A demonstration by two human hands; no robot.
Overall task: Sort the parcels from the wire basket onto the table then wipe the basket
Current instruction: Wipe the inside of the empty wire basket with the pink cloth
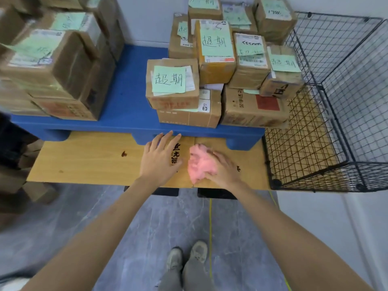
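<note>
The black wire basket (310, 148) sits at the right edge of the wooden surface (84, 160), nearest the right hand (224, 171), which clutches a crumpled pink cloth (199, 162); the left hand (159, 156) lies flat, fingers spread.

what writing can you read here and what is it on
"超期": front green note, on the nearest parcel.
"超期": middle green note, on the tall parcel behind.
"超期": right green note, on the parcel beside the wire basket.
Other notes, labels, box print: too blurred.
Black characters on the table: partly under the left hand, unreadable.
Pink cloth gripped by the right hand: no text.
</note>
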